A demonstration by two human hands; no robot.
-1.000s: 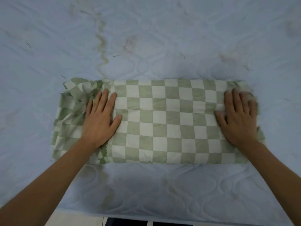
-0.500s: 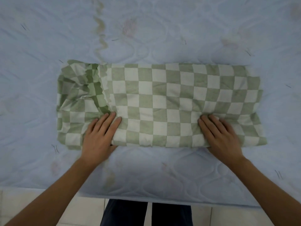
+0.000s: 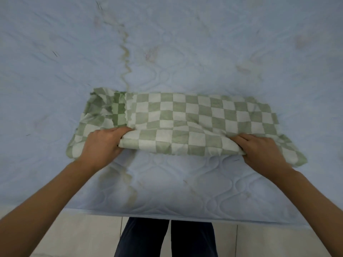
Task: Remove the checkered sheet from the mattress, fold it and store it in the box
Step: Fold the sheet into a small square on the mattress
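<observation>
The pale quilted mattress (image 3: pixel 167 184) fills the view, bare of its cover, with a yellowish stain line (image 3: pixel 126 58) running down it on your left. The checkered sheet (image 3: pixel 185 114) lies on it as a long folded band across the middle. Its left end is rumpled and uneven, the layers not lined up.

Your left hand (image 3: pixel 104 143) grips the near edge, fingers curled over the top and the edge lifted into a roll. That reads as the start of another fold away from you. The middle of the near edge bulges up between your hands. Your right hand (image 3: pixel 259 151) pinches the same edge, with a corner of the sheet spilling out past it.

Nothing lies on the mattress in the fold's path, but the ragged left end may spoil a neat fold. Below are floor tiles (image 3: pixel 83 236) and your dark trousers (image 3: pixel 144 238). No box is in view.
</observation>
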